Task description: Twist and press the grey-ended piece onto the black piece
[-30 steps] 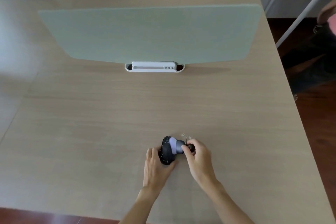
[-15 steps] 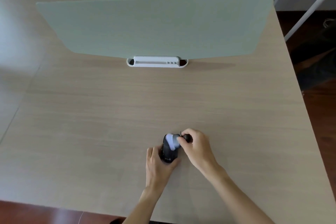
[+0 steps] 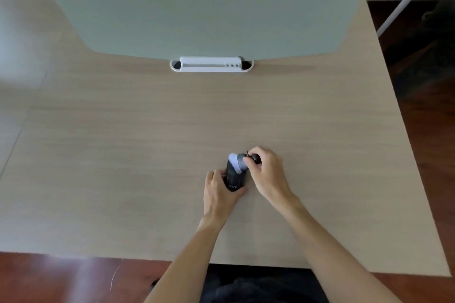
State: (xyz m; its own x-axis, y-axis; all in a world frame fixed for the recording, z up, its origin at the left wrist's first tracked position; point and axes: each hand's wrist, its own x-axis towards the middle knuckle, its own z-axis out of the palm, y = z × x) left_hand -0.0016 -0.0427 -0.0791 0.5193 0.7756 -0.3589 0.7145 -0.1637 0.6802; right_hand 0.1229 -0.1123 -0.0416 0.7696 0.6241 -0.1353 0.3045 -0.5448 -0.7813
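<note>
A small black device (image 3: 234, 177) with a pale lavender-grey cap at its far end stands on the wooden desk (image 3: 147, 155), near the front middle. My left hand (image 3: 219, 192) grips its lower body from the left. My right hand (image 3: 267, 172) pinches a small dark round knob (image 3: 255, 158) with a thin pin, right beside the pale cap. Both forearms reach in from the bottom edge.
A pale green divider panel (image 3: 204, 12) stands across the far half of the desk in a white holder (image 3: 211, 64). The desk's right edge drops to a dark red floor, with white metal legs (image 3: 403, 0) at the top right.
The device has been turned from lying on its side to more upright, its cap now pointing away from me. My right hand stayed at the small knob. The view shifted forward.
</note>
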